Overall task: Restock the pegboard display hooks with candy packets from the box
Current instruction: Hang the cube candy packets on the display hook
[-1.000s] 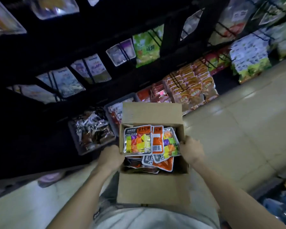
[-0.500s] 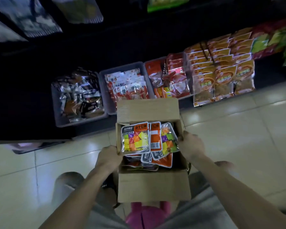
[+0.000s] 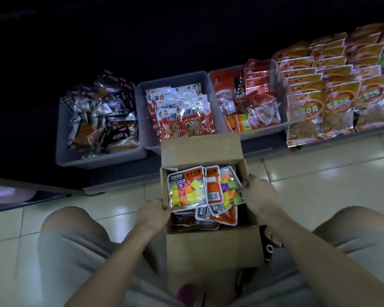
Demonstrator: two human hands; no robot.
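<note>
An open cardboard box sits low between my knees, just above the tiled floor. It holds several candy packets with coloured cubes and orange labels, lying flat on top. My left hand grips the box's left wall. My right hand grips its right wall. The pegboard hooks are out of view above.
Grey bins stand along the dark bottom shelf ahead: one with dark snack packs, one with red-and-white packs, one with red packs. Orange snack packs are stacked at the right. Pale floor tiles lie on both sides.
The view has tilted down from the hanging packets to the floor-level bins. The box has come lower between my knees, with both hands still on its sides.
</note>
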